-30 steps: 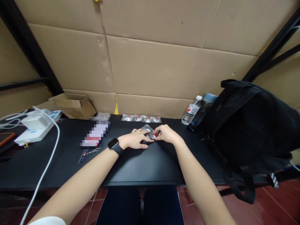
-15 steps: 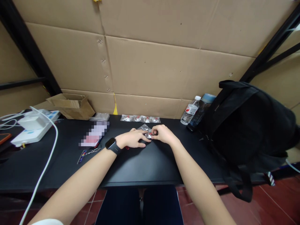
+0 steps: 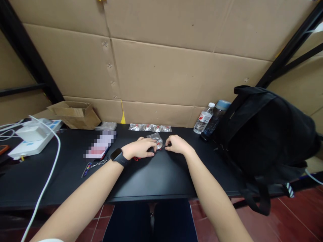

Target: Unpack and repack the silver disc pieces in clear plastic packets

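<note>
A small clear plastic packet [image 3: 158,142] with a round silvery piece and a red spot inside lies on the black table. My left hand [image 3: 141,148], wearing a black watch [image 3: 117,155], has its bent fingers on the packet's left side, holding it against the tabletop. Just right of the packet is my right hand [image 3: 178,144], its thumb and forefinger brought together; anything between these fingertips is too small to make out. Part of a red cord [image 3: 137,159] shows beneath my left hand. Behind, several similar packets [image 3: 147,127] lie in a row.
A blurred-out phone [image 3: 101,144] and a keychain [image 3: 94,165] lie to the left, near an open cardboard box [image 3: 78,114] and a white power strip [image 3: 35,143] with cables. On the right stand a water bottle [image 3: 203,119], a blue-lidded bottle [image 3: 214,117] and a black backpack [image 3: 267,134].
My right hand has drawn slightly right, off the packet. My left fingers have curled from stretched to bent over it. The packet has turned a little and shows more.
</note>
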`<control>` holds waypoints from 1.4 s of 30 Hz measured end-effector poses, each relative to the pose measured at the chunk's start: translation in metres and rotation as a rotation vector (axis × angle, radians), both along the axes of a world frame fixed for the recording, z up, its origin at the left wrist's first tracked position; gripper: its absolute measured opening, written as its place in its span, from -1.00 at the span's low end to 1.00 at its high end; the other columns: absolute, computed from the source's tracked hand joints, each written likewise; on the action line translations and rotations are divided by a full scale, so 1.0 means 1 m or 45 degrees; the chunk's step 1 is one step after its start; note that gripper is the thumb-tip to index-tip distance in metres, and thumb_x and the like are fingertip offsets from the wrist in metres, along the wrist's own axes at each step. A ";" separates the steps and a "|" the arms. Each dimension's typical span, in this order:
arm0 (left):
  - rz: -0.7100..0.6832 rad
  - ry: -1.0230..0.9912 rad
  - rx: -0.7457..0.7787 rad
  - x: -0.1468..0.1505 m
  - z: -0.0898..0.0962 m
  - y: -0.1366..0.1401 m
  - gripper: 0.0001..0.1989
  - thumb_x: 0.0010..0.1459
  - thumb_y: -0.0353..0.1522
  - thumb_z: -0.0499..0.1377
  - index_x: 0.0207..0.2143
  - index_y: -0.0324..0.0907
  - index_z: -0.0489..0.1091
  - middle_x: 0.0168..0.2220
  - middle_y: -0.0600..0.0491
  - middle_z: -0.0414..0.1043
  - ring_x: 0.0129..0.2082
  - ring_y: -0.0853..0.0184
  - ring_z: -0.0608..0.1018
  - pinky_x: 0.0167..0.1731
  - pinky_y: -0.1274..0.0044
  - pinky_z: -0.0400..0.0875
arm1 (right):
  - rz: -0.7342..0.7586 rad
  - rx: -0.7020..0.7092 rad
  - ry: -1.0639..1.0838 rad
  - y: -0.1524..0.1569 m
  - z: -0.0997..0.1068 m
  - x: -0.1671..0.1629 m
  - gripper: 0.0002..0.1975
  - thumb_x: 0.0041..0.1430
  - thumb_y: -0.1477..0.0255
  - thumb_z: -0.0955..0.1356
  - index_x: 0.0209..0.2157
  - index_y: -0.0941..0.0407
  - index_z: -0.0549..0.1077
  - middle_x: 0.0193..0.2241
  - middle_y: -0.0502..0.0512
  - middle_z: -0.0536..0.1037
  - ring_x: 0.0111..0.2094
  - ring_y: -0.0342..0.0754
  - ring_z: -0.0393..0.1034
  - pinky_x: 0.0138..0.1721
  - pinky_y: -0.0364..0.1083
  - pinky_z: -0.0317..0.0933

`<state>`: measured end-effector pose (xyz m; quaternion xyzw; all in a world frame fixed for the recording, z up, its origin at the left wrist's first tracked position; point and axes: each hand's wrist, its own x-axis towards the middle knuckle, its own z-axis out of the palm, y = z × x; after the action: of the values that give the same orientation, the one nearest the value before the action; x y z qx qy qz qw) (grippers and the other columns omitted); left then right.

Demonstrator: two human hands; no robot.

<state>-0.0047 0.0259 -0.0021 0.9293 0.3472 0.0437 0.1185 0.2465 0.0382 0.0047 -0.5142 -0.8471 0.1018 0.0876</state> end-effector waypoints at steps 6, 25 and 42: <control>0.001 -0.016 0.071 -0.003 -0.001 0.004 -0.81 0.30 -0.21 0.18 -0.09 0.05 0.54 0.26 0.04 0.34 0.30 0.11 0.31 0.19 0.29 0.14 | 0.222 0.101 0.238 -0.001 -0.001 -0.008 -0.61 -0.03 0.28 0.59 -0.15 0.08 0.59 -0.18 0.07 0.55 -0.16 -0.05 0.46 -0.12 -0.14 0.25; 0.171 0.066 0.097 -0.003 -0.002 0.001 -0.69 0.26 -0.22 0.20 0.03 0.10 0.58 0.17 -0.03 0.42 0.21 0.05 0.40 0.18 0.25 0.20 | -0.211 0.095 -0.058 -0.010 0.000 -0.022 -0.74 0.19 0.24 0.44 -0.08 -0.07 0.54 -0.20 0.04 0.63 -0.18 0.04 0.53 -0.26 -0.11 0.24; 0.130 0.119 0.012 -0.003 -0.003 0.003 -0.59 0.28 -0.27 0.15 0.17 0.11 0.46 0.33 0.00 0.30 0.34 0.08 0.30 0.22 0.21 0.18 | -0.167 0.184 0.074 -0.009 -0.011 -0.033 -0.79 0.20 0.29 0.41 -0.12 -0.02 0.52 -0.08 0.06 0.57 -0.11 0.04 0.48 -0.32 -0.13 0.16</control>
<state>-0.0080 0.0287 -0.0049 0.9119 0.3990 0.0079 0.0956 0.2134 0.0296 -0.0058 -0.5577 -0.8139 0.0491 0.1555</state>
